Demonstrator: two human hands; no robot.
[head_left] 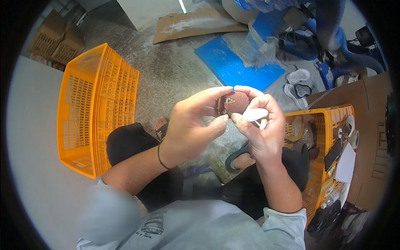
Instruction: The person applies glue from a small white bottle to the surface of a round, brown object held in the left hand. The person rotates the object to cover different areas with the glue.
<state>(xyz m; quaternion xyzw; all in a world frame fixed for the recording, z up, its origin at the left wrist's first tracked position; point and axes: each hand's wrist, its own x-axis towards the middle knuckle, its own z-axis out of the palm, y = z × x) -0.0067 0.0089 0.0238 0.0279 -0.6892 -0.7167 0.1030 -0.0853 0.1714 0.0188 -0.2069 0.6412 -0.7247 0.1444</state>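
Note:
Both my hands are raised in front of me, close together around a small reddish-brown piece [236,102] with a rough, sandpaper-like face. A shiny, partly see-through edge shows on its left side. My left hand [185,127] is closed on that edge, fingers above and thumb below. My right hand [266,133] has its index finger and thumb against the right part of the piece. In the same hand a smooth white oval piece [255,114] with a thin stem sticks out between the fingers; its kind is unclear.
Orange crates [102,112] stand at the left, one inside another. An orange crate [325,121] at my right holds bags and small items. Ahead lie a blue board [233,64], cardboard [196,24] and white shoes [296,89]. Blue hoses [333,29] run at the far right.

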